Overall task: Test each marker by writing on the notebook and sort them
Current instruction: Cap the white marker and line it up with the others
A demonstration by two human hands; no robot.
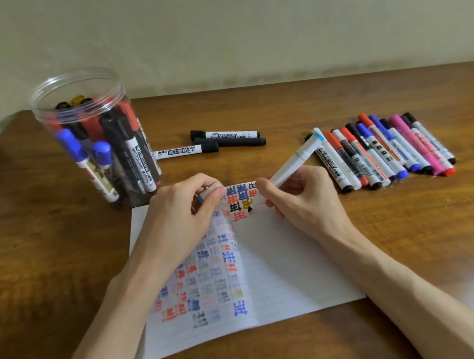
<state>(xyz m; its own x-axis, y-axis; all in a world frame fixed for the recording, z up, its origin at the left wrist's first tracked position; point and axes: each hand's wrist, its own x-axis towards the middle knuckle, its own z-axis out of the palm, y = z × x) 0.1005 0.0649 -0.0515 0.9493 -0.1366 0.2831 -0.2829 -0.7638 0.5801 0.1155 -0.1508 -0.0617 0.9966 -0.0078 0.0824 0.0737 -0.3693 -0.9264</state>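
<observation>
Two bare forearms reached in over the open notebook (289, 264), which lay flat on the wooden counter (57, 269). The left hand (180, 219) rested on the written-over left page, its curled fingers (196, 182) pinching one cap (211, 190). The right hand (301, 200) gripped one white marker (292, 164) pen-fashion, fingers closed round the barrel, with the dark tip touching the right page beside the coloured marks. A row of markers (380, 153), a dozen or more with the exact count unclear, lay to the right. Three loose markers (223, 139) lay farther back. One clear jar (93, 140) of markers stood far left.
</observation>
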